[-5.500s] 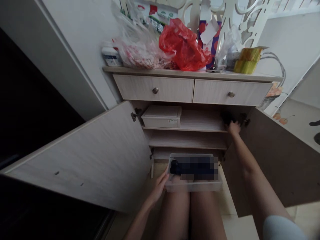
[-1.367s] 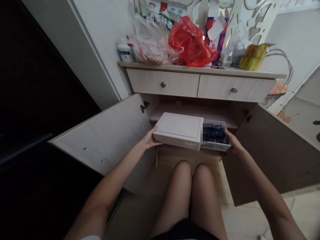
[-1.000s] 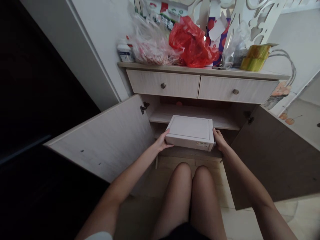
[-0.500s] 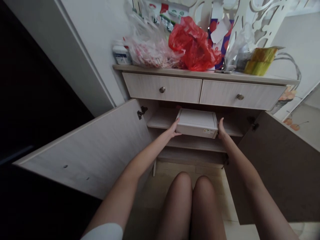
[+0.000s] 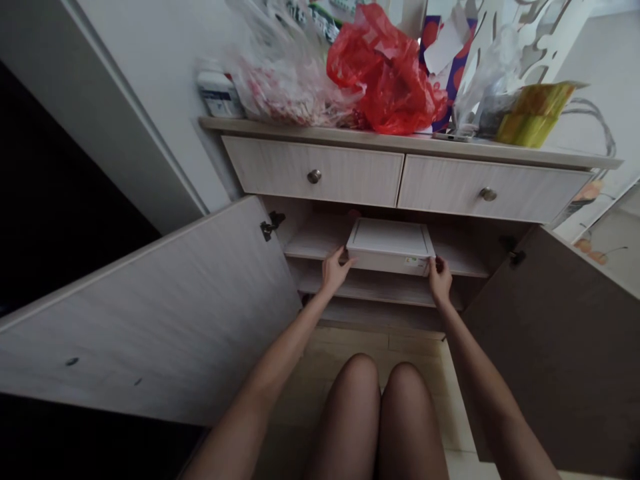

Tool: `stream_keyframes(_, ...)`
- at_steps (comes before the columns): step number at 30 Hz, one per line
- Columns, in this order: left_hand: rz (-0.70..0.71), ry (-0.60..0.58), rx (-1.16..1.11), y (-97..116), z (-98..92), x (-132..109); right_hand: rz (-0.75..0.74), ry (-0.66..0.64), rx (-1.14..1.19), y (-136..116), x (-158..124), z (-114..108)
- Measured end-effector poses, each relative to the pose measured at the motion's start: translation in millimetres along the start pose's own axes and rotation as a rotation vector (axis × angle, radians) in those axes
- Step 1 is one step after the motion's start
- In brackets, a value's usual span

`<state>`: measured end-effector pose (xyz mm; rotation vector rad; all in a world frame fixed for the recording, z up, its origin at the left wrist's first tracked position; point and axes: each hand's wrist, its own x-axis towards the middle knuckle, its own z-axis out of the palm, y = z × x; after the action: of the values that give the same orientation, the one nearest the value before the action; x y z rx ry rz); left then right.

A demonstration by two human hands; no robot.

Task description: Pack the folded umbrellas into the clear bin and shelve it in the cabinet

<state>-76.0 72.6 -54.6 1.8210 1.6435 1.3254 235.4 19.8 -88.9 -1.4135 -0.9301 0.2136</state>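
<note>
A white lidded box [image 5: 390, 238] with a small label on its front lies on the upper shelf [image 5: 310, 243] of an open cabinet. My left hand [image 5: 335, 270] pinches its front left corner, thumb on the front face and fingers at the side. At the front right corner, my right hand [image 5: 440, 279] grips the box with thumb and fingers, close to the label. The box's back part sits in the shade under the drawers.
Cabinet doors stand wide on the left [image 5: 165, 320] and right [image 5: 560, 347]. Above are two closed drawers [image 5: 360, 175]. The top carries a red plastic bag [image 5: 385, 73], a clear bag [image 5: 295, 87], a white bottle [image 5: 219, 93] and a yellow packet [image 5: 535, 117].
Both hands have shifted from the box's sides to its front corners, closer to me. The box stays on the upper shelf. My view has moved slightly nearer the cabinet.
</note>
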Motion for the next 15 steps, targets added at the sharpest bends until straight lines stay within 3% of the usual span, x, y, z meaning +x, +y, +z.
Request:
stream_keyframes(3, 0.04, 0.036, 0.017, -11.7, 17.9, -13.4, -0.105, 0.015, -0.118, 4.7, -25.5, -2.3)
stream_keyframes(5, 0.032, 0.029, 0.005, -15.0, 29.0, -10.2, -0.125, 0.02, -0.167, 4.8, -24.4, 1.4)
stream_keyframes(15, -0.035, -0.081, -0.1, -10.4, 61.9, 69.8, -0.04, -0.128, -0.506, 2.0, 52.1, 40.7)
